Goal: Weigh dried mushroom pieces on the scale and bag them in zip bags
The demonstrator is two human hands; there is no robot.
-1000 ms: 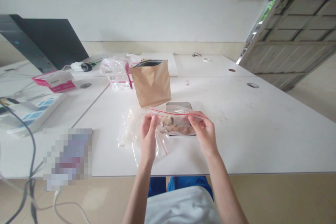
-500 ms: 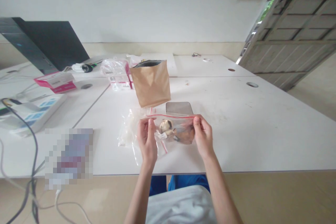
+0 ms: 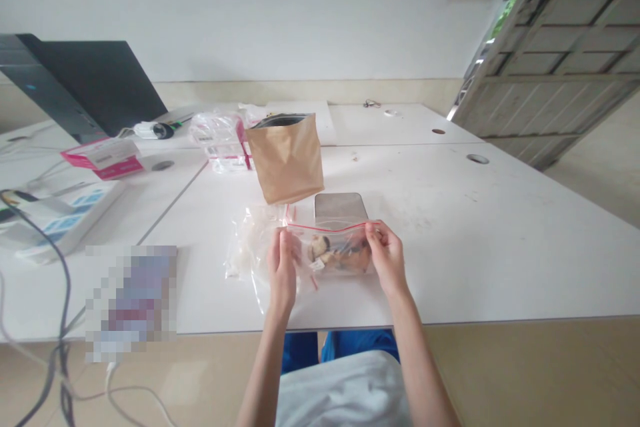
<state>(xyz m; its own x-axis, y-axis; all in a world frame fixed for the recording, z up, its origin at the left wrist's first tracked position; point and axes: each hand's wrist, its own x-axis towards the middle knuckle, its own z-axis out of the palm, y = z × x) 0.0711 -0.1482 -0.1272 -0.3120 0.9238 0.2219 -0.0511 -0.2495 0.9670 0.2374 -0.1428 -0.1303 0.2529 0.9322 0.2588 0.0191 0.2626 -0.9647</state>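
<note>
Between my two hands is a clear zip-lock bag (image 3: 345, 255) with a red seal strip along its top. Inside it lie brown and pale dried pieces, whose kind I cannot make out. My left hand (image 3: 283, 267) pinches the bag's left upper corner. At the right upper corner, my right hand (image 3: 386, 255) grips it with the thumb in front. Flat clear plastic bags (image 3: 247, 243) with red strips lie beside and under my left hand. Just behind the held bag is a grey flat metal-topped square (image 3: 341, 207), partly covered by it. Farther back stands an open brown paper pouch (image 3: 287, 159).
Pink-and-white boxes in plastic (image 3: 220, 137) stand left of the pouch. A pink carton (image 3: 105, 157), a white power strip (image 3: 70, 217), a black computer case (image 3: 100, 87) and a pixelated object (image 3: 137, 300) with a cable occupy the left side.
My left hand has shifted slightly right, toward my right hand. The bag's red strip now sags a little, and its contents have shifted. Both hands keep their grip.
</note>
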